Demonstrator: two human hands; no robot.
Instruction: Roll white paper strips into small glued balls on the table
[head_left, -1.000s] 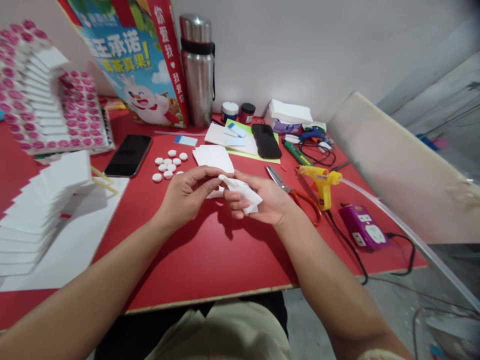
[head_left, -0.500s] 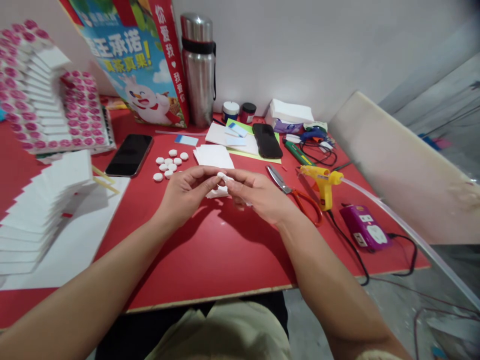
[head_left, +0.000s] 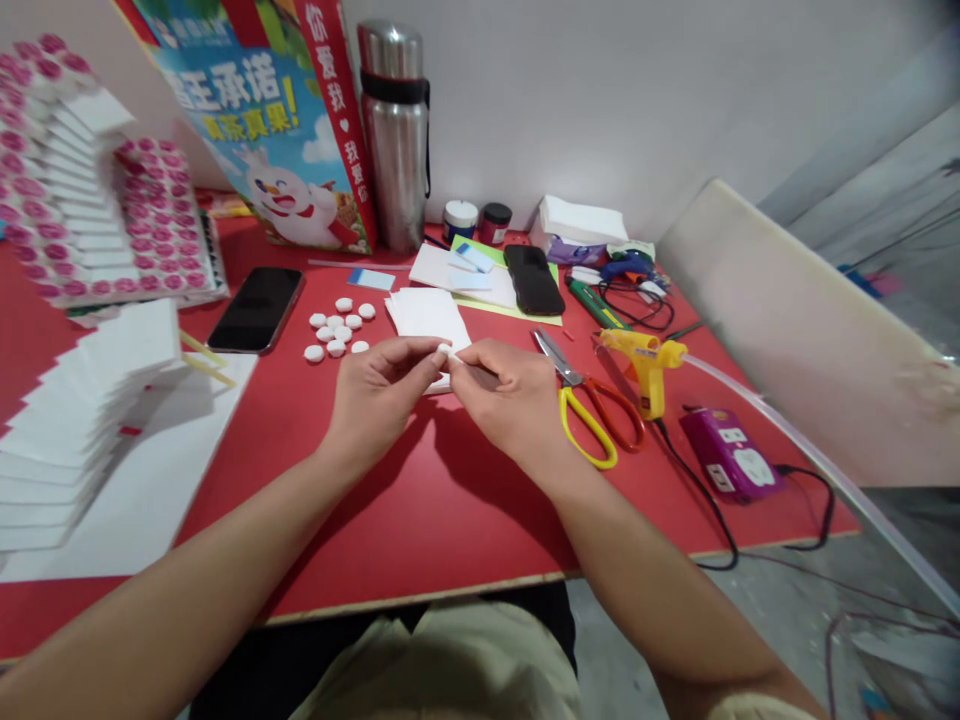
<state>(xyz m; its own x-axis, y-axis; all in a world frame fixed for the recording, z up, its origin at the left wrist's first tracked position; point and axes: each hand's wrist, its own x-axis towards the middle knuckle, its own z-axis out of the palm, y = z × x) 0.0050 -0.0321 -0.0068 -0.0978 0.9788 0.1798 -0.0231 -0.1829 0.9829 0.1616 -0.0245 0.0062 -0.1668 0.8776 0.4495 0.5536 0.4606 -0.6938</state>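
Note:
My left hand [head_left: 379,388] and my right hand [head_left: 510,395] meet above the red table [head_left: 420,500], both pinching a small piece of white paper [head_left: 448,356] between fingertips. Most of the paper is hidden inside the fingers. Just behind the hands lies a stack of white paper squares [head_left: 427,312]. Several small white round discs [head_left: 337,330] lie to the left of that stack. Scissors with yellow and red handles [head_left: 589,405] rest just right of my right hand.
A yellow glue gun [head_left: 645,365] and a purple power strip [head_left: 727,455] sit at the right. Two phones [head_left: 257,310] [head_left: 533,281], a steel flask [head_left: 395,135], a printed bag [head_left: 262,120], and stacks of white cards with pink dots [head_left: 97,210] stand around.
The right hand turned palm-down and closed round the white paper, which showed unfolded a second ago. Both hands shifted slightly away from me, uncovering the scissors' yellow handle.

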